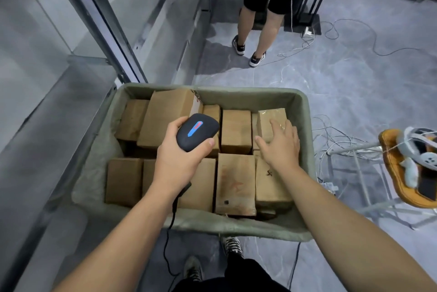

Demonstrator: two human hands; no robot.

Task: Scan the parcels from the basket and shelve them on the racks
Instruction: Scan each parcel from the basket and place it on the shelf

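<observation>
A person in black shorts and black-and-white sneakers (pixel 260 7) stands on the grey marbled floor (pixel 354 78), far beyond the right hand (pixel 280 143). To that hand's right, loose white cables (pixel 335 136) tangle near an orange-rimmed seat (pixel 389 161) that carries a white strapped headset (pixel 428 160).

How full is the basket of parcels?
Mostly full. Cardboard parcels lie packed side by side across the green basket, hiding almost all of its bottom; how many layers lie beneath, cannot tell.
</observation>
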